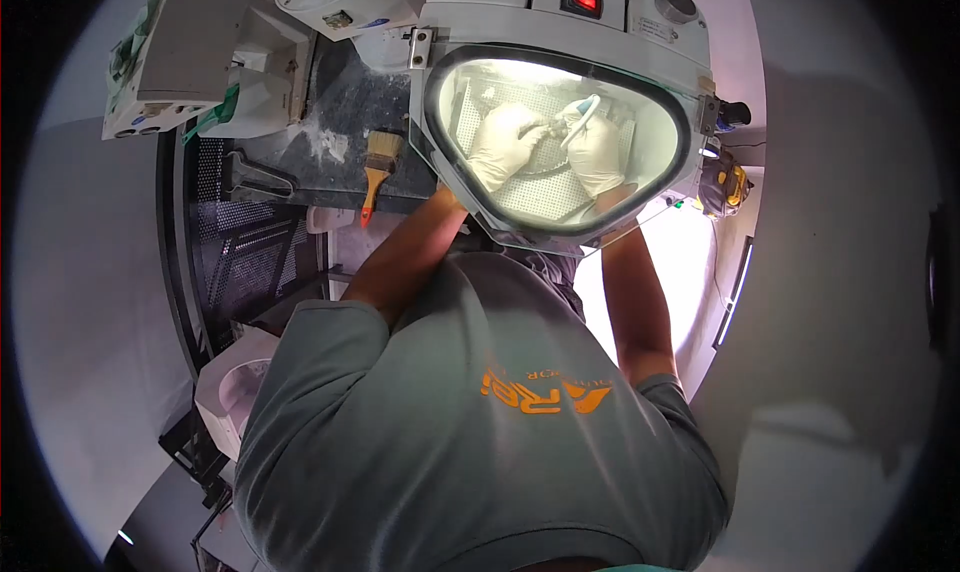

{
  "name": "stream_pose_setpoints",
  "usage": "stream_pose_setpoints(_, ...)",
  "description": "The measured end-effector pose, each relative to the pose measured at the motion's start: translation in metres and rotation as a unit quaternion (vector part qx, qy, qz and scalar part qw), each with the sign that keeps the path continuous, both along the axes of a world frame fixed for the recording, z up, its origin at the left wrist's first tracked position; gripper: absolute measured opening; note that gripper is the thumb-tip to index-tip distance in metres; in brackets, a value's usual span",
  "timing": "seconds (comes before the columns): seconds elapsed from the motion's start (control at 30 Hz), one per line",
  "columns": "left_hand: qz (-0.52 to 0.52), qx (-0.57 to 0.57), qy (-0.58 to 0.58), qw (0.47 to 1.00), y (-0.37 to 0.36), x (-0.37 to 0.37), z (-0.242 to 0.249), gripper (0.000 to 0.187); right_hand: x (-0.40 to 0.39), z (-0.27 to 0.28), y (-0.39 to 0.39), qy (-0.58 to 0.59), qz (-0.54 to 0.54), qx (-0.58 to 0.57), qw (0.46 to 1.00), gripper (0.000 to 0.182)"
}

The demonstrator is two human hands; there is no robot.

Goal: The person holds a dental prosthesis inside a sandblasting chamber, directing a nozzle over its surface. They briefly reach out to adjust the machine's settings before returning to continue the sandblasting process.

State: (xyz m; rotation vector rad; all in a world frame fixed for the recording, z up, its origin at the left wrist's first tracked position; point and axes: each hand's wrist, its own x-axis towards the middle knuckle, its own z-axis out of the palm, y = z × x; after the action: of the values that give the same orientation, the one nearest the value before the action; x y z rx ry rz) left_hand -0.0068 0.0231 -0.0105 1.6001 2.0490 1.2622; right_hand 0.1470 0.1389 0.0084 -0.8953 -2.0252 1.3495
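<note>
While the left hand (503,144) seems to pinch a small pale piece (553,132) behind the cabinet window (433,107), the right hand (594,154) curls its fingers round a slim pen-like tool (582,106) close beside it. From where I stand, the piece looks light, stiff and maybe brittle, best gripped gently by its edges, since smooth gloves could slip. Left of the window lies a paintbrush (382,152), and the cabinet walls likely hem in both wrists.
</note>
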Motion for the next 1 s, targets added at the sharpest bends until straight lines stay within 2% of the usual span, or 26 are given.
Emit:
stream_pose_setpoints(0.17,0.003,-0.010,-0.011,1.000,-0.001,0.001,0.009,0.018,0.002,0.005,-0.001,0.004,0.001,-0.037,0.999,0.017)
stream_pose_setpoints(0.33,0.005,0.027,-0.008,1.000,0.000,0.003,0.010,0.017,0.006,0.002,0.002,-0.030,-0.007,0.004,1.000,0.016)
stream_pose_setpoints(0.37,0.002,-0.008,0.005,1.000,-0.001,0.002,0.014,0.016,0.007,-0.001,0.003,-0.030,-0.005,0.008,0.999,0.015)
stream_pose_setpoints(0.67,0.003,0.009,0.002,1.000,-0.001,0.001,0.011,0.014,0.006,-0.002,-0.003,0.027,-0.007,-0.046,0.999,0.012)
stream_pose_setpoints(0.8,0.004,-0.004,0.009,1.000,-0.001,0.002,0.012,0.015,0.006,-0.007,-0.001,0.010,-0.007,-0.023,1.000,0.012)
stream_pose_setpoints(0.83,0.002,0.008,-0.002,1.000,0.000,0.001,0.008,0.016,0.006,-0.004,-0.005,0.062,-0.010,-0.029,0.998,0.011)
stream_pose_setpoints(0.93,0.001,0.014,-0.021,1.000,-0.001,0.003,0.010,0.017,0.004,-0.006,-0.005,0.074,-0.011,-0.045,0.996,0.011)
stream_pose_setpoints(1.0,0.001,-0.001,-0.010,1.000,-0.001,0.001,0.011,0.018,0.005,-0.005,-0.004,0.051,-0.015,-0.035,0.998,0.012)
